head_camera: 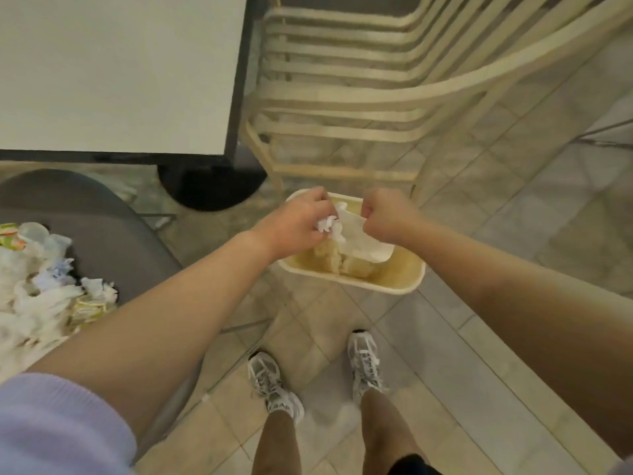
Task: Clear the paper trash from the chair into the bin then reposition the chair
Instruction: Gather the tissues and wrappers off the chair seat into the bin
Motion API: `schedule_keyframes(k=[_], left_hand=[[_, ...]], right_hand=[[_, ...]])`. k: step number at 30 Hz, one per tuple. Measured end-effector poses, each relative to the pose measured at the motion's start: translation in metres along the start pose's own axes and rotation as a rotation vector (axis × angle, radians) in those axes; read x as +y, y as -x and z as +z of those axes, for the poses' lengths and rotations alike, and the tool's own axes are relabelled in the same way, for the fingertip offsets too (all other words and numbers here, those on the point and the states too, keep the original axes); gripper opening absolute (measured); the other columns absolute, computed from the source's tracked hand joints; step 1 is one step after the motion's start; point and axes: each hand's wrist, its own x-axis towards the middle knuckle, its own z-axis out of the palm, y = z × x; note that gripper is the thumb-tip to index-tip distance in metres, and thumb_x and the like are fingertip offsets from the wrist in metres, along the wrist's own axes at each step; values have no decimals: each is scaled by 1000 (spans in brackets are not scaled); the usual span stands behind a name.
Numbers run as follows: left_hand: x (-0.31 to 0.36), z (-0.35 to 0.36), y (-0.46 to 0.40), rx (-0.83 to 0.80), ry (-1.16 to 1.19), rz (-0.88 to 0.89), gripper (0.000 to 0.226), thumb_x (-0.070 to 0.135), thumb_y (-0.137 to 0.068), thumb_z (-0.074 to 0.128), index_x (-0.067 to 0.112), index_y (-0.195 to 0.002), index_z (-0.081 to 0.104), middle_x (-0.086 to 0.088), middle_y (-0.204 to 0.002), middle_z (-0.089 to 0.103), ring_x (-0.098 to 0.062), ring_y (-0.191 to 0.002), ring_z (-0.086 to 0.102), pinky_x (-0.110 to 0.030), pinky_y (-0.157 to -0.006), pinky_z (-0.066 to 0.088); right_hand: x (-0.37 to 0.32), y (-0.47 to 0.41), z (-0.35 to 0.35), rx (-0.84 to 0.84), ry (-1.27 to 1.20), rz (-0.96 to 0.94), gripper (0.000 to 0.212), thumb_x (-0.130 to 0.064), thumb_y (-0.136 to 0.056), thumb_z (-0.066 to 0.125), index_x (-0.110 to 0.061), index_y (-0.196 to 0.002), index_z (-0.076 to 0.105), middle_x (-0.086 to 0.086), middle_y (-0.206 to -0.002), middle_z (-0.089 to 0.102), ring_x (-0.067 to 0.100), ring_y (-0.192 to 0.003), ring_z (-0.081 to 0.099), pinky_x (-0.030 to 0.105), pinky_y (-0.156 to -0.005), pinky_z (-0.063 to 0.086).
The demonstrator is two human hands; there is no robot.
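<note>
A cream bin [394, 281] stands on the tiled floor in front of my feet, with crumpled paper inside it. Both hands hover over its opening. My left hand [294, 222] grips a wad of crumpled white paper [329, 226]. My right hand [387, 217] is curled and pinches the edge of a flat white sheet [366, 243] that hangs into the bin. At the left stands the grey chair [113, 234], its seat heaped with white paper trash [44, 289] and some printed wrappers.
A white table [120, 70] with a black edge and a round black base [212, 186] stands behind the grey chair. A stack of cream plastic chairs [342, 97] rises just behind the bin. My two sneakers [274, 385] stand on the tiles.
</note>
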Motion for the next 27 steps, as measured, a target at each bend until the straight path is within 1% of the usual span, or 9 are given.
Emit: schedule_keyframes(k=[3, 5, 8, 11, 13, 17, 21, 24, 27], left_hand=[[2, 19, -20, -70, -14, -110, 32, 18, -85, 62, 17, -117, 58, 0, -118, 49, -18, -107, 50, -26, -90, 40], [-1, 27, -23, -178, -28, -201, 50, 25, -84, 64, 21, -131, 47, 1, -132, 45, -19, -119, 46, -25, -94, 36], [-8, 29, -18, -249, -16, -238, 64, 29, -83, 65, 23, -140, 37, 1, -143, 40, -15, -124, 44, -24, -99, 34], [-16, 27, -9, -190, -33, -192, 56, 26, -87, 62, 19, -138, 41, -2, -141, 45, -15, -126, 43, -21, -101, 30], [-21, 24, -1, -110, -14, -186, 47, 25, -89, 59, 19, -134, 47, -1, -136, 50, -15, -124, 45, -19, -98, 30], [-36, 13, 24, 44, 13, -158, 35, 18, -89, 57, 16, -124, 57, -2, -124, 58, -16, -115, 50, -20, -92, 33], [-59, -7, 70, 143, 51, -160, 28, 14, -88, 57, 11, -116, 61, -6, -109, 59, -18, -105, 54, -25, -91, 38], [-93, -16, 116, 176, 20, -245, 26, 11, -88, 56, 8, -113, 61, -12, -111, 60, -27, -111, 53, -29, -96, 38], [-126, -23, 167, 172, -6, -360, 31, 24, -85, 50, 9, -110, 63, -14, -105, 62, -32, -105, 56, -42, -94, 44]], right_hand=[[30, -1, 3, -16, 42, 38, 25, 0, -83, 48, -6, -105, 57, 12, -111, 59, 27, -95, 55, 33, -75, 46], [40, 0, 7, -39, 93, 39, 31, -1, -85, 49, -7, -115, 55, 12, -115, 57, 28, -104, 56, 34, -82, 47], [44, -4, 13, -60, 132, 47, 32, -1, -86, 50, -8, -116, 58, 10, -117, 59, 28, -107, 57, 35, -88, 50], [35, -10, 22, -72, 131, 44, 29, -3, -85, 51, -10, -112, 59, 10, -113, 62, 28, -102, 60, 40, -88, 53], [23, -11, 25, -65, 112, 37, 28, -5, -86, 49, -12, -112, 58, 10, -111, 62, 28, -97, 61, 40, -84, 54], [-19, -15, 39, -17, 120, -29, 28, -12, -90, 48, -13, -117, 54, 11, -118, 56, 30, -106, 56, 40, -87, 51], [-78, -16, 65, -19, 130, -168, 30, -14, -90, 48, -12, -120, 51, 11, -123, 50, 33, -112, 52, 40, -91, 48], [-130, -14, 89, -39, 125, -261, 29, -13, -89, 47, -10, -117, 54, 14, -121, 51, 33, -114, 51, 39, -94, 47], [-177, -9, 116, -88, 124, -348, 30, -11, -87, 49, -9, -117, 53, 17, -121, 52, 35, -115, 50, 37, -92, 46]])
